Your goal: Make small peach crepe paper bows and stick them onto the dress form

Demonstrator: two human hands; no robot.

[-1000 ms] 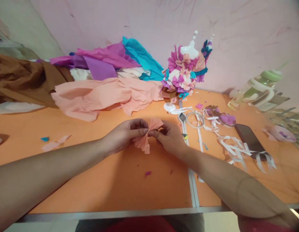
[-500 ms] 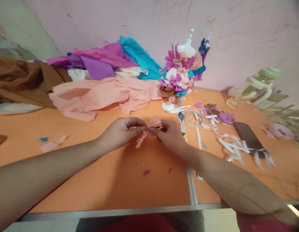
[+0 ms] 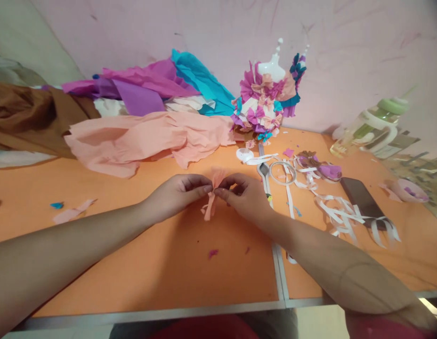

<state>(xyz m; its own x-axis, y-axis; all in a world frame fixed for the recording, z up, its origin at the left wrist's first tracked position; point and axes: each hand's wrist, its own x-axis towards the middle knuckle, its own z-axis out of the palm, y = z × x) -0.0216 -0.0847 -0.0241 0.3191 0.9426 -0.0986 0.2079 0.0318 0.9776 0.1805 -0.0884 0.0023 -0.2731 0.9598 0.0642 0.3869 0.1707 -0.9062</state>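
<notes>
Between my hands, above the orange table point(image 3: 144, 273), is a small piece of peach crepe paper point(image 3: 212, 203), gathered at its middle with ends fanning above and below. My left hand point(image 3: 185, 192) pinches its gathered middle from the left between thumb and fingers. From the right, my right hand point(image 3: 245, 193) pinches the same spot, fingertips almost touching the left ones. Beyond them lies a large crumpled peach crepe sheet point(image 3: 148, 139). A white dress-form figure point(image 3: 271, 70) covered in paper bows and ruffles stands at the back.
Crumpled brown point(image 3: 31, 117), purple point(image 3: 141, 96) and blue crepe paper point(image 3: 200, 84) lies along the wall. To the right are a tape roll point(image 3: 282, 173), a watch point(image 3: 263, 170), white ribbon curls point(image 3: 340, 209), a dark phone point(image 3: 363, 202) and a green-lidded bottle point(image 3: 376, 122). Paper scraps point(image 3: 73, 212) lie at left.
The peach paper piece has turned more upright, its upper end now narrower and fanned. Both hands stay pinched on it, with my right fingers more curled.
</notes>
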